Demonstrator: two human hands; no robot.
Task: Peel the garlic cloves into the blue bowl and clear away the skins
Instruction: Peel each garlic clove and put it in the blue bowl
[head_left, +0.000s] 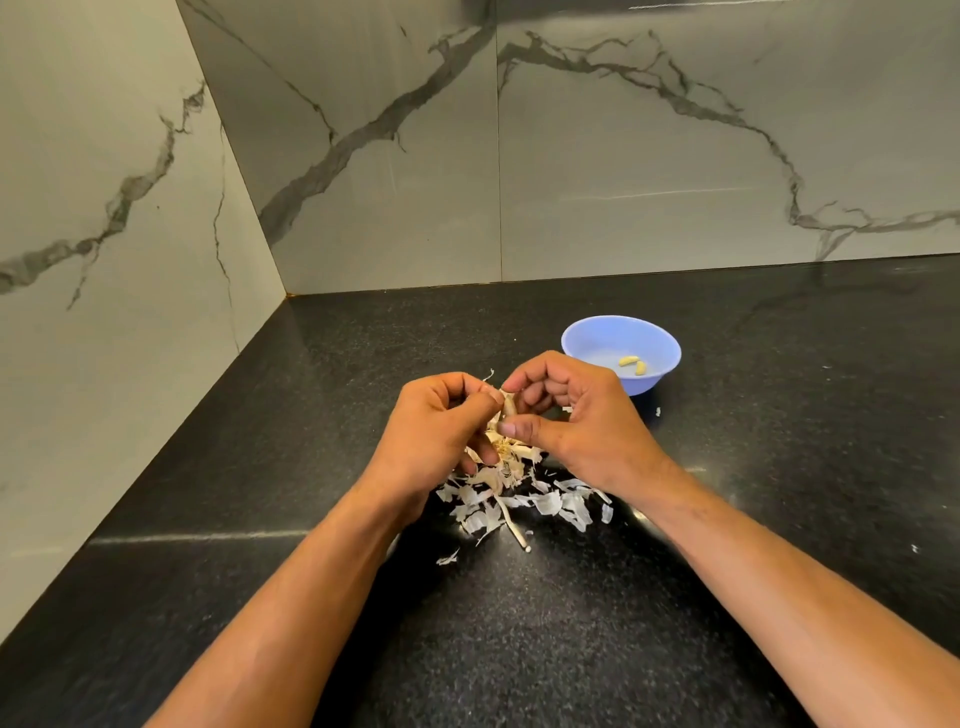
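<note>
On the left, our left hand (434, 426) grips the remains of the garlic bulb (503, 448), fingers curled round it. Just right of it, our right hand (566, 410) pinches a garlic clove (509, 404) between thumb and forefinger. The skins (524, 501) lie heaped on the counter (727, 519) near us. Further right, the blue bowl (621, 353) holds two peeled cloves (634, 364). We judge the slippery clove could pop free into the heap, or loose skin could drift into the bowl.

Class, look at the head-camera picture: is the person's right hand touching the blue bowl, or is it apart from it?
Cannot tell. In the head view the right hand overlaps the near rim of the blue bowl, hiding any contact or gap between them.
</note>
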